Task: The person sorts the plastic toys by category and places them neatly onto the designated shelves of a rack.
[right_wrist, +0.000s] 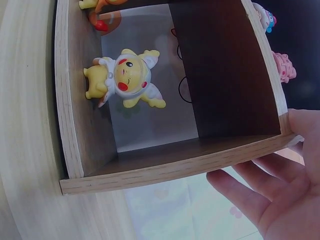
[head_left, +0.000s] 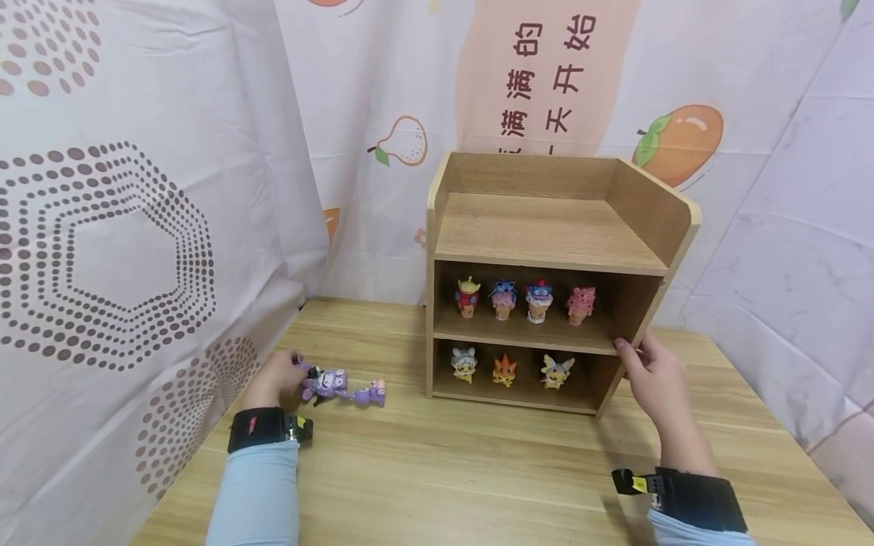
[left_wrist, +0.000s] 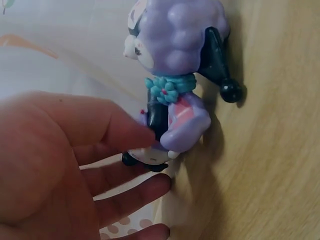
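Note:
My left hand (head_left: 275, 377) is low over the table's left side, its thumb and forefinger pinching a purple figurine (left_wrist: 177, 42) with a turquoise collar and black ear tips. Below that collar, a small white-and-black part lies partly hidden by the fingers. Other purple figurines (head_left: 369, 393) lie on their sides close by. My right hand (head_left: 657, 379) holds the right side panel of a small wooden shelf (head_left: 549, 227), thumb at the front edge and fingers along the outside. A yellow figurine in a white hood (right_wrist: 131, 77) stands on its bottom level, left of that hand.
On the middle level stand several ice-cream-cone figurines, including a pink bear (head_left: 581, 305) at the right. The bottom level also holds an orange figurine (head_left: 504, 370) and a grey-hooded one (head_left: 464, 365). Patterned curtains (head_left: 369, 98) hang behind the wooden table (head_left: 437, 470).

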`<state>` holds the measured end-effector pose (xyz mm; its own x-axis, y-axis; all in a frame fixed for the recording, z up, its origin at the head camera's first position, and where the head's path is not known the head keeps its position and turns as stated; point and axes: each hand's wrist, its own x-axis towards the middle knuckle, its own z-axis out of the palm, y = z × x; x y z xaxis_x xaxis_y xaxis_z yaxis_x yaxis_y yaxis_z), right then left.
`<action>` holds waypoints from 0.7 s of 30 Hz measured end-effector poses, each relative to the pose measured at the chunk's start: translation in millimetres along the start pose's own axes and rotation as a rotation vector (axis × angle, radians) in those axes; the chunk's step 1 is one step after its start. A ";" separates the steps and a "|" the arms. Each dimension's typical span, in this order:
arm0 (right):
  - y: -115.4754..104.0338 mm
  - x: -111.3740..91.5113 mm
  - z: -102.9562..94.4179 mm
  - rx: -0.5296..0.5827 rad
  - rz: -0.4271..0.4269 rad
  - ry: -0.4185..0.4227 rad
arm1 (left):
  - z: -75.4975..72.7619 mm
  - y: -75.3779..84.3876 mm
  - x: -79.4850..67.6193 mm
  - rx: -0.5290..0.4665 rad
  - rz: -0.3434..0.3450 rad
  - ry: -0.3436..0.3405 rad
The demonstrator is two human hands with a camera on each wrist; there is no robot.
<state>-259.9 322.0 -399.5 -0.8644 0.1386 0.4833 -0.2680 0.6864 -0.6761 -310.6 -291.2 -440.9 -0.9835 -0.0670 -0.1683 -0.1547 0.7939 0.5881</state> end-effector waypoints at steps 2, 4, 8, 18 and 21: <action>-0.3 -0.3 -0.1 0.001 0.001 0.003 | -0.7 -0.6 -1.1 -0.001 -0.002 0.003; -0.4 -0.1 -0.1 0.001 0.000 0.003 | -1.2 -1.1 -1.8 -0.002 -0.007 0.004; -0.9 -0.8 -0.3 0.001 -0.002 0.008 | -0.5 -1.8 -1.3 0.008 0.001 0.022; -0.5 -1.2 -0.4 0.002 -0.003 0.007 | 3.1 -4.5 3.3 -0.016 -0.025 0.047; 0.0 -1.3 -0.1 0.001 -0.002 0.006 | 4.0 -4.9 3.7 -0.029 -0.033 0.052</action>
<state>-258.7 321.9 -400.1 -0.8613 0.1416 0.4879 -0.2702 0.6857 -0.6759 -313.1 -292.8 -447.6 -0.9812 -0.1253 -0.1470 -0.1894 0.7727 0.6058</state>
